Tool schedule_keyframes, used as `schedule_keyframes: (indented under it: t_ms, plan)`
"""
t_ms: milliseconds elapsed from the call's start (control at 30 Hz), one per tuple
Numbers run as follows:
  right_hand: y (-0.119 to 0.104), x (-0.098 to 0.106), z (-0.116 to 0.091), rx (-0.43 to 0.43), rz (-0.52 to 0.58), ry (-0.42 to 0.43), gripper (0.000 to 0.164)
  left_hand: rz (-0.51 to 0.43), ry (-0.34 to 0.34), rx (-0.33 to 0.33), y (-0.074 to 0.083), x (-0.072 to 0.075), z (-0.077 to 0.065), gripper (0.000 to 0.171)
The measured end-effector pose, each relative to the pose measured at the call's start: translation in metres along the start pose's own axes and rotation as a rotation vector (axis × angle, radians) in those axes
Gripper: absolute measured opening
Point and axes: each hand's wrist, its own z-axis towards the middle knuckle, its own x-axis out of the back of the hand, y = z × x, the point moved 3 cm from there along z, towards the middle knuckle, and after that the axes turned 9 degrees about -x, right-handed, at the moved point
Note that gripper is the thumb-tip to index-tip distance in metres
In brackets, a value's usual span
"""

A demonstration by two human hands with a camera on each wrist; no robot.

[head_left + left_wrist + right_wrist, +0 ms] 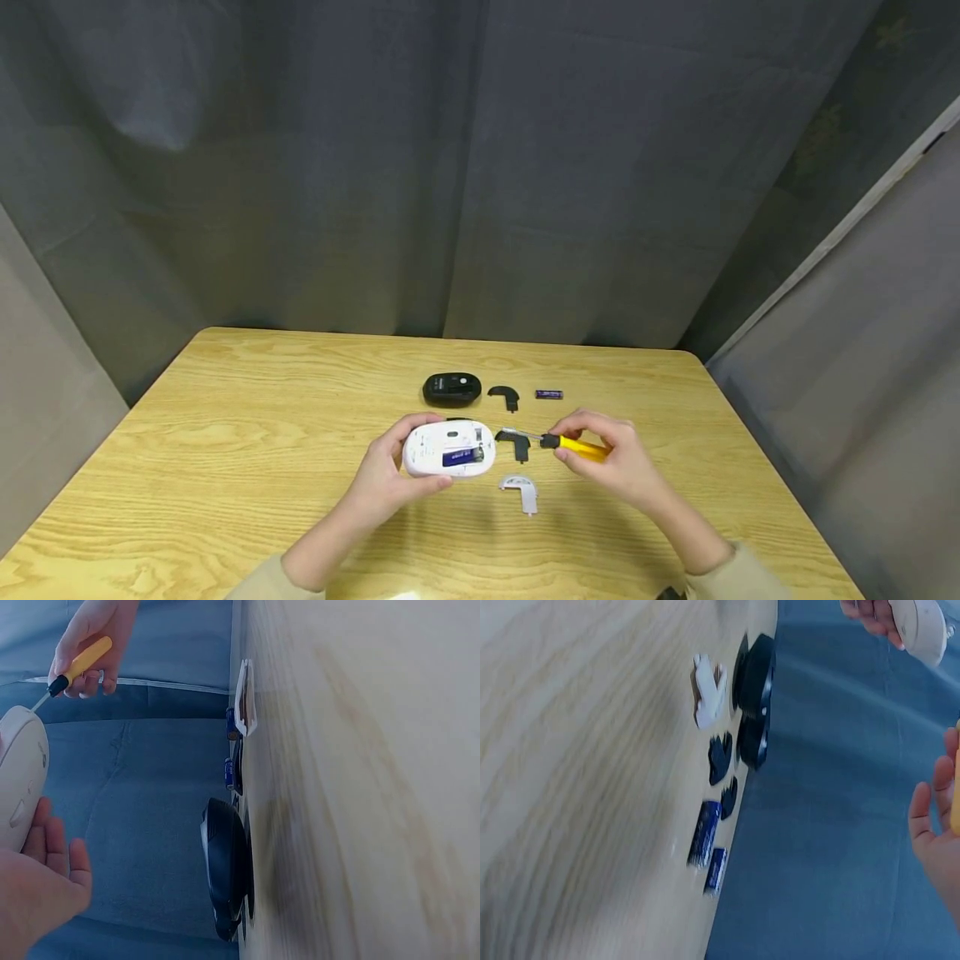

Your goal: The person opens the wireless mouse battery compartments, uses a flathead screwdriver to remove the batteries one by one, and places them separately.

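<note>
My left hand (384,479) grips a white computer mouse (431,442) above the table, thumb along its near edge. The mouse's underside faces me, its battery bay uncovered, with a dark blue battery (462,457) lying in it. Between thumb and fingers, my right hand (618,460) holds a screwdriver (583,447) with a yellow and black handle. Its metal shaft points left, the tip close to the right end of the mouse. In the left wrist view the screwdriver (88,658) overlaps the end of the white mouse (26,776).
On the wooden table (262,433) lie a white battery cover (527,496), two black covers (505,392) and a battery (549,394). A black mouse (452,389) rests upside down behind the white one. The right wrist view shows a second loose battery (704,834). Dark curtains (360,167) hang behind.
</note>
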Motion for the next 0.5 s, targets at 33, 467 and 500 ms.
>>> schedule_keyframes:
  t_ms: [33,467,500]
  plan:
    - [0.001,0.002,0.0,0.007,-0.021,0.013,0.028,0.006,-0.005,-0.005,0.0,0.0,0.0,0.072]
    - [0.053,0.028,-0.011,-0.152,-0.229,0.087,0.025,0.036,-0.033,0.001,0.008,0.004,-0.001,0.069]
    - [0.055,0.03,-0.011,-0.172,-0.235,0.089,0.024,0.038,-0.036,0.001,0.012,0.005,-0.002,0.069]
